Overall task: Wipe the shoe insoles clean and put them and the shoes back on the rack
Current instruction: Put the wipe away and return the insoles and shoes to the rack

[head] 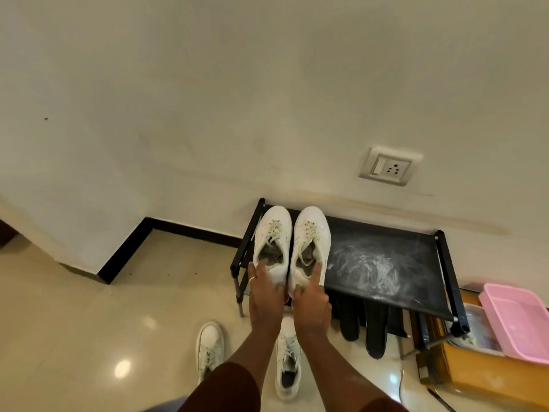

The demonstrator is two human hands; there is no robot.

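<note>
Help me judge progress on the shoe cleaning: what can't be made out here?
Head view:
Insoles inside the left rack shoe and right rack shoe: openings shadowed, heels covered by the left hand and right hand.
What sits below the rack's top shelf: mostly hidden by it.
Far side of the pink tray: cut off by the right edge.

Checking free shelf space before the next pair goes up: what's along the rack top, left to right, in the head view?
Left white shoe, right white shoe, dusty bare shelf, pink tray off its right end.
</note>
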